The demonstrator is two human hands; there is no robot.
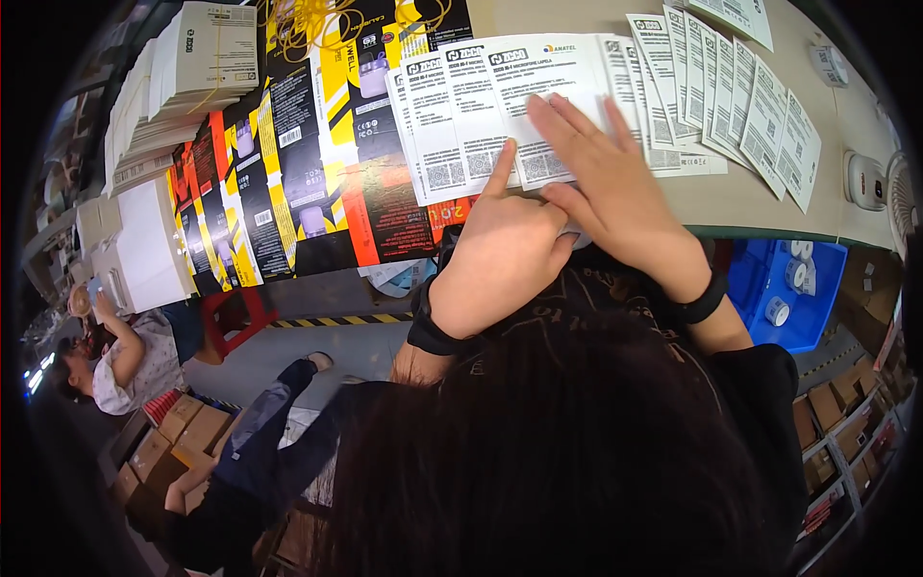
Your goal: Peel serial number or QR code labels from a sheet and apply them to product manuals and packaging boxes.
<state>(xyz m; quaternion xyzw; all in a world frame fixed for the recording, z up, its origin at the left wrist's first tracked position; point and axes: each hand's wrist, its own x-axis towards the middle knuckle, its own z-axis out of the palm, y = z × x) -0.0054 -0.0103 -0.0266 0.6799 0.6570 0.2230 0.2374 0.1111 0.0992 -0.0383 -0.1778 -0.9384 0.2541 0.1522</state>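
White printed cards point(524, 82) lie overlapped in a row on the table in front of me. My right hand point(615, 183) rests over them with its fingers spread, blurred at the tips. My left hand point(510, 245) is beside it, its index finger stretched onto the lower part of a card and its other fingers curled. A pale edge point(578, 238) shows next to the curled fingers; what it belongs to is hidden. More white cards point(760, 115) are fanned out to the right of my hands.
Black, yellow and red flat printed boxes point(288, 183) cover the table's left, with yellow rubber bands point(312, 24) on top. Stacked white cards point(192, 62) stand farther left. A blue bin point(812, 317) with label rolls point(777, 311) is at right, near a white fan point(902, 197). Two people are at lower left.
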